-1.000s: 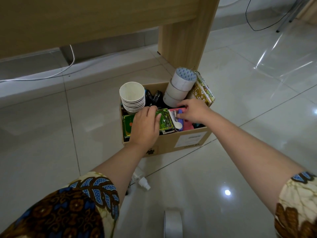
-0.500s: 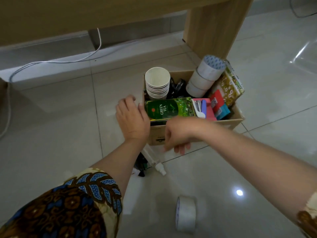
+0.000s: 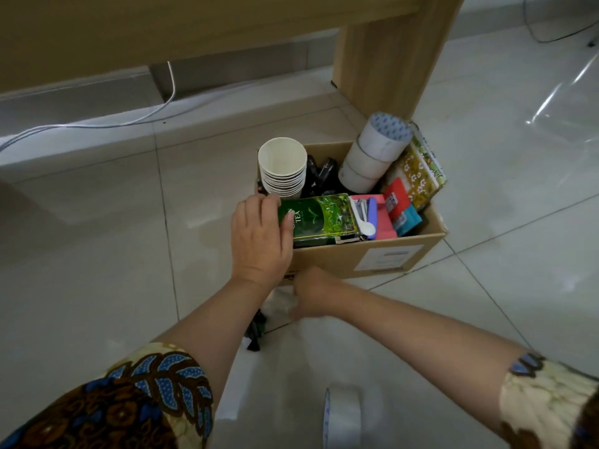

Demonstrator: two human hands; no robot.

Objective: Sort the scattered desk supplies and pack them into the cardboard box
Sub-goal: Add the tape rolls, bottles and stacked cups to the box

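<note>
Two grips are working apart in this view, as I am reading it from the remote station. The left grip (image 3: 259,234), which half a second ago was hovering open beside the cardboard box (image 3: 340,257), is now resting on the left end of the green tea packet (image 3: 321,218). Its thumb is pressing on the printed face and its fingers are curling over the packet's far corner, so I am counting it as closed on the packet. The packet is lying flat along the near side of the box, on top of the other contents, between the stack of paper cups (image 3: 282,166) and the pink and purple items (image 3: 384,222).

The right grip (image 3: 308,296), a second ago inside the box, is now reaching low in front of the box's near wall, toward a white object (image 3: 278,303) and a dark item (image 3: 256,332) lying on the floor. It is blurring with motion and its fingers are hidden, so I am unable to tell whether it is open or closed, or touching anything.

I am judging that the packet is being steadied or seated while the next loose supply is being fetched. A tape roll (image 3: 340,419) is also lying on the floor, nearer to me, so the packing is not yet finished.
</note>
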